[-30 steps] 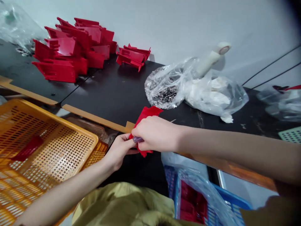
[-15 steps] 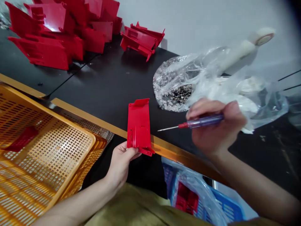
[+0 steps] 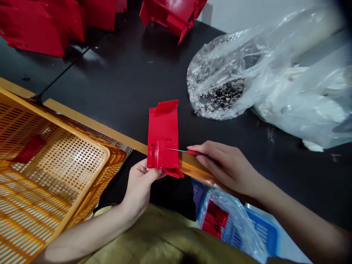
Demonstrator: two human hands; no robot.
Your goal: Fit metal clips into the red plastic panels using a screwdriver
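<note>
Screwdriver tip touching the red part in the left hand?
Cannot tell. Head view shows the screwdriver crossing the red part, but neither contact nor gap at its tip.

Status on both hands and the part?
Left hand gripping red plastic part. Right hand holding screwdriver, tip over the part, contact unclear. Nothing blocking view of its face otherwise.

No legible text, seemingly (edges blurred)

- A big, flat, black table top (image 3: 118,77) has a thin, dark line (image 3: 66,70) across it.
- A yellow-brown strip (image 3: 93,126) runs along its edge.
- Behind is a pale grey wall (image 3: 233,16).
</note>
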